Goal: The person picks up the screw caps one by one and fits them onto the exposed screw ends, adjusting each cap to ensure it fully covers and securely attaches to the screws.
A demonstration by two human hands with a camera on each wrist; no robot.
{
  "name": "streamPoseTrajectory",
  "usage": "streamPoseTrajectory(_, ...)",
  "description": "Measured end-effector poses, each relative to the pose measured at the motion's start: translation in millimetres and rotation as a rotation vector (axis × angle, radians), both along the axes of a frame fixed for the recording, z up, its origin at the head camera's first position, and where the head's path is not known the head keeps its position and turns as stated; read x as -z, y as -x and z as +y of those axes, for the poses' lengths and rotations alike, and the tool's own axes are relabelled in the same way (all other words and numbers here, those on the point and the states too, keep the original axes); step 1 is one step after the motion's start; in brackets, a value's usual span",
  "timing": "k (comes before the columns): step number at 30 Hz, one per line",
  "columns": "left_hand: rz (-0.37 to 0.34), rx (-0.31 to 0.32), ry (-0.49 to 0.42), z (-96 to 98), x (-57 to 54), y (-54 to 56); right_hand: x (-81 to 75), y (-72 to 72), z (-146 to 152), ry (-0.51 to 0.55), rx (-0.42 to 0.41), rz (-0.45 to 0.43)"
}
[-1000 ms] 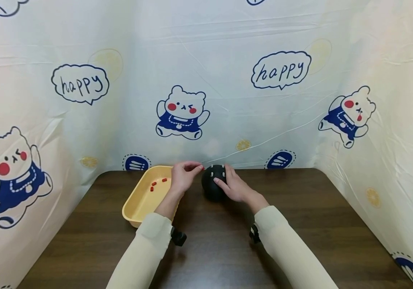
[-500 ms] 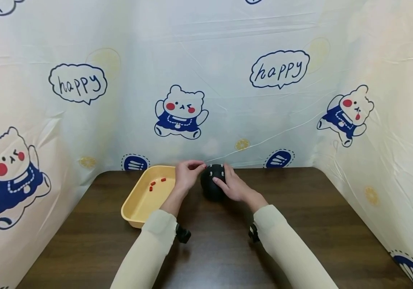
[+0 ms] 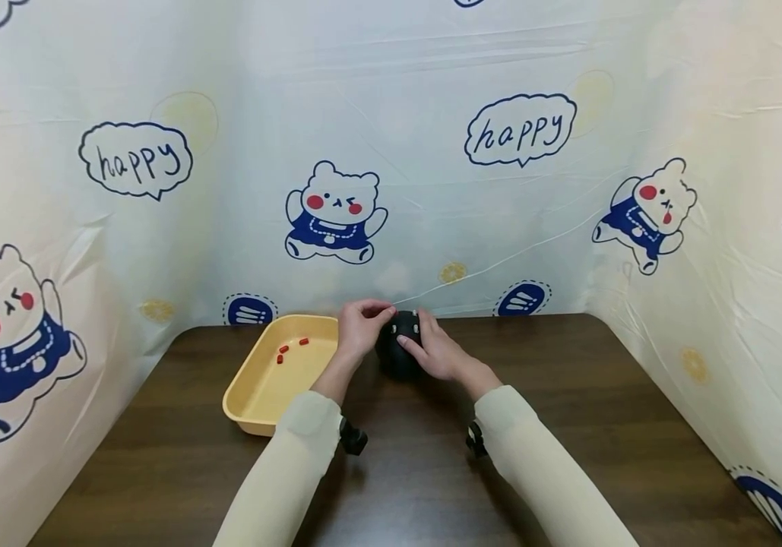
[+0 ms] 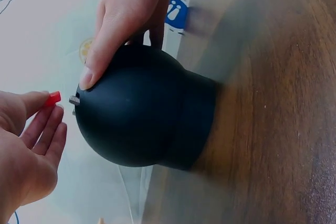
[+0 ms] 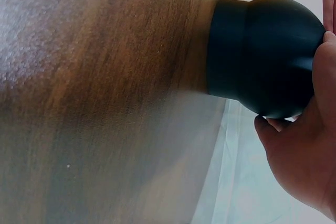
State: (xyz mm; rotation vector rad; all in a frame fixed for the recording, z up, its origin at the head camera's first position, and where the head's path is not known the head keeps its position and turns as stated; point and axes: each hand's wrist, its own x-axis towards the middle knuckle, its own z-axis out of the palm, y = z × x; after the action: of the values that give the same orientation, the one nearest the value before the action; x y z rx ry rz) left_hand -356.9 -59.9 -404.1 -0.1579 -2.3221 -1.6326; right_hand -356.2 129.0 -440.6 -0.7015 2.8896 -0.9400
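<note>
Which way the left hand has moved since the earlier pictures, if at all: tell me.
Yes, rightward: in the head view, judged against the yellow tray, the left hand has shifted toward the black domed object.

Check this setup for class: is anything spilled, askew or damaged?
Nothing stands out: the right hand holds the black dome upright on the table, the left hand pinches a red piece, and three others lie inside the yellow tray.

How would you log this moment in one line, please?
left hand: pinches red piece near metal stud | right hand: holds black dome | yellow tray: three red pieces inside
</note>
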Motion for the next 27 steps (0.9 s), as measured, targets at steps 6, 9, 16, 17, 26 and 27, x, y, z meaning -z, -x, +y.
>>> streamPoseTrajectory(6, 0.015, -0.008, 0.039, 5.6, 0.7, 4.4, 2.4, 1.8, 0, 0.001, -0.004, 0.015)
streamPoseTrajectory(9, 0.025, -0.014, 0.058, 8.5, 0.2, 5.9, 2.7, 2.2, 0, -0.001, -0.006, 0.008)
streamPoseTrajectory(16, 0.06, -0.001, 0.086, 14.8, -0.3, 10.8, 4.4, 4.3, 1, 0.01, -0.014, 0.003)
streamPoseTrajectory(17, 0.061, 0.0, 0.093, 15.6, 0.0, 11.7, 5.5, 5.0, 1, 0.012, -0.018, 0.006)
streamPoseTrajectory(26, 0.072, 0.006, 0.129, 21.0, 1.5, 16.7, 2.6, 3.2, 0, 0.013, -0.016, 0.02)
streamPoseTrajectory(27, 0.077, 0.008, 0.135, 21.5, 1.5, 17.2, 1.6, 2.5, 0, 0.013, -0.015, 0.02)
